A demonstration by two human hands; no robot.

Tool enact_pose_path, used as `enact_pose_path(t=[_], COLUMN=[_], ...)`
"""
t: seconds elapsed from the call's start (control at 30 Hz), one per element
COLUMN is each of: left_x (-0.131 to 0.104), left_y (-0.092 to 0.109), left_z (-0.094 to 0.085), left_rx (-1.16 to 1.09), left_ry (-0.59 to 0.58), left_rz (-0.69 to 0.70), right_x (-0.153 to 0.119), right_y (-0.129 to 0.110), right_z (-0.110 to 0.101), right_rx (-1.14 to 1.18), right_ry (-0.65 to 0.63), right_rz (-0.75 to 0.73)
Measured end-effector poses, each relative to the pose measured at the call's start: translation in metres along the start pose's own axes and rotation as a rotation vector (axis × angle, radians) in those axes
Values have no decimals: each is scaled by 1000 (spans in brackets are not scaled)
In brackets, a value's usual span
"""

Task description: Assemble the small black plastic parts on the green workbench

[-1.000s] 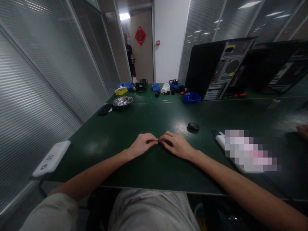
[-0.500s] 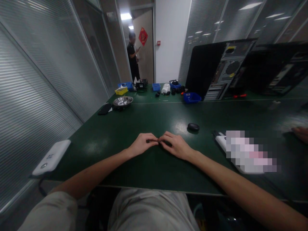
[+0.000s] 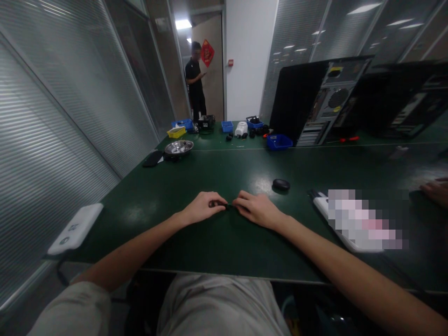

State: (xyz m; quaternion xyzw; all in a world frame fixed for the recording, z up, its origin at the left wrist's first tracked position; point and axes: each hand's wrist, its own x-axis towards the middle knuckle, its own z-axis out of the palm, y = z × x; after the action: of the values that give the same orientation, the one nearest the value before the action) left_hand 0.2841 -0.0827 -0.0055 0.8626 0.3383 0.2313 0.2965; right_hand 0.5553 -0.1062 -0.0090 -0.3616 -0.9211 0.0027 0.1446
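Note:
My left hand [image 3: 203,206] is closed in a pinch just above the green table, with a small dark piece [image 3: 228,206] at its fingertips. A bit of the same dark material shows under the curled fingers. Close on the other side, my right hand [image 3: 257,210] is also closed, its thumb and index finger pressed together by the piece's right end. What sits between those right fingers is too small to make out. Beyond the right hand lies a black oval object [image 3: 281,185], smooth and rounded like a computer mouse.
A white device [image 3: 75,228] lies at the left edge, another white item [image 3: 360,245], partly blurred, on the right. Farther back are a metal dish [image 3: 179,148], a blue bin [image 3: 279,142] and a computer tower [image 3: 297,100]. A co-worker's hand [image 3: 436,190] rests far right; a person [image 3: 196,79] stands at the door.
My hands have drawn slightly apart, the left one shifting a little left, and a dark piece now shows between the fingertips. The person at the door has shifted right.

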Motion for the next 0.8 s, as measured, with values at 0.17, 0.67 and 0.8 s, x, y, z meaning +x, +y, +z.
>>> enact_pose_path(t=[0.17,0.67,0.8], left_x=[-2,-1,-17], left_y=[7,-6,-66], left_z=[1,0,-60], left_rx=[40,322,365], left_ry=[-19,-23,78], left_rz=[69,84,-148], right_x=[0,-5,-6], right_y=[-4,8,8], right_z=[-5,-7,-7], right_rx=[-68,24,36], right_ry=[-49,-23,-18], right_rz=[-26,80,76])
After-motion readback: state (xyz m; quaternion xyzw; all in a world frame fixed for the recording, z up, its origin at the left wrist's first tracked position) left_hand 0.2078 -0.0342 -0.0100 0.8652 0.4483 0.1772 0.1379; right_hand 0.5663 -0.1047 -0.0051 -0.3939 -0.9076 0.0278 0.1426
